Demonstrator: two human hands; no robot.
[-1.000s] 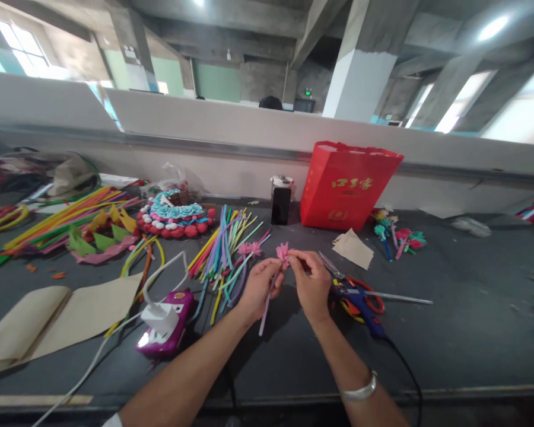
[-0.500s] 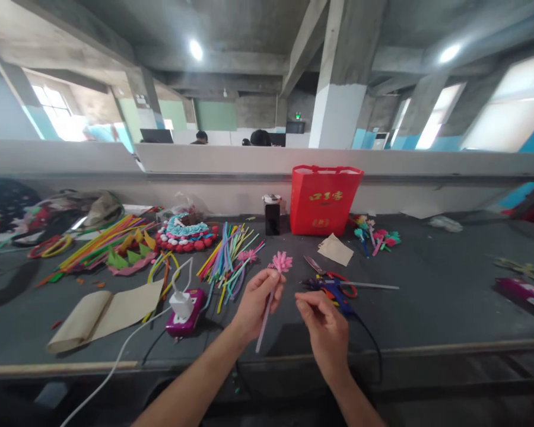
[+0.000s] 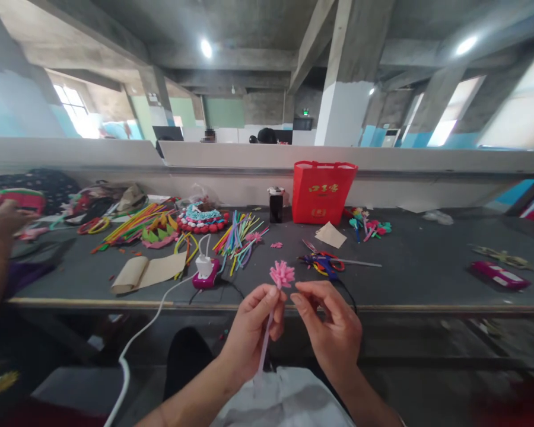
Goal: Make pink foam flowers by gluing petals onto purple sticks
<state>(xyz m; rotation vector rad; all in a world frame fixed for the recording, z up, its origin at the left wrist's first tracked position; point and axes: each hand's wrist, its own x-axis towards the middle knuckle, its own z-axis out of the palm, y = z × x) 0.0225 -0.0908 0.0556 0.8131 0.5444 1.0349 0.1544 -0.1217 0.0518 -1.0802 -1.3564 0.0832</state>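
My left hand (image 3: 253, 326) is closed around a pale purple stick topped with a pink paper flower (image 3: 282, 274), held upright in front of the table edge. My right hand (image 3: 333, 329) is beside it, fingers curled with the thumb and forefinger close to the flower's base, touching or nearly touching the stick. Whether the right hand grips anything is unclear. Both hands are over my lap, where a white plastic bag (image 3: 285, 400) lies.
On the dark table (image 3: 404, 279) lie scissors and a glue gun (image 3: 323, 263), a bundle of coloured sticks (image 3: 239, 237), a purple power strip (image 3: 203, 276) with white cable, brown paper (image 3: 145, 271), a red bag (image 3: 323, 192) and a black bottle (image 3: 275, 204). Another person's hand (image 3: 0, 216) is at the far left.
I have leaned back from the table, so the hands and flower now sit over my lap. The right hand has returned close to the flower after dropping away.
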